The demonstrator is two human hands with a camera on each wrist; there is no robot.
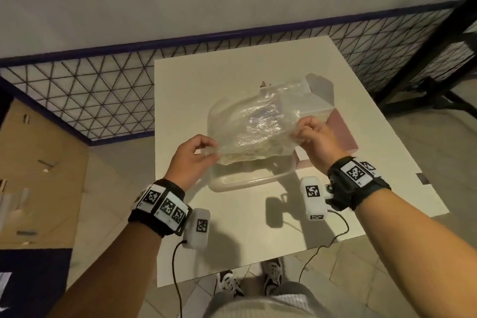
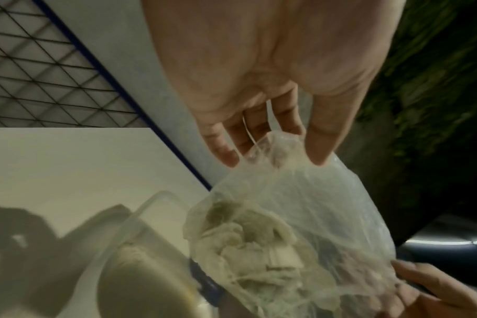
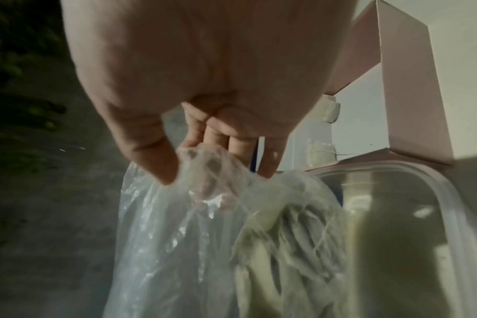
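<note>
A clear plastic bag (image 1: 254, 126) with pale stringy contents (image 2: 253, 253) hangs over a clear plastic container (image 1: 247, 179) on the white table (image 1: 232, 80). My left hand (image 1: 196, 155) pinches the bag's left corner (image 2: 275, 146). At the bag's right corner (image 3: 204, 170), my right hand (image 1: 309, 134) grips the bunched plastic. Both hands hold the bag stretched between them above the container (image 3: 411, 215). The pale strands (image 3: 294, 236) lie in the bag's lower part.
A pink and white open box (image 1: 333, 116) stands on the table behind my right hand. A black wire-mesh fence (image 1: 90, 93) runs behind and left of the table. A dark stand (image 1: 438, 72) is at the right. Cardboard (image 1: 38, 175) lies on the floor at left.
</note>
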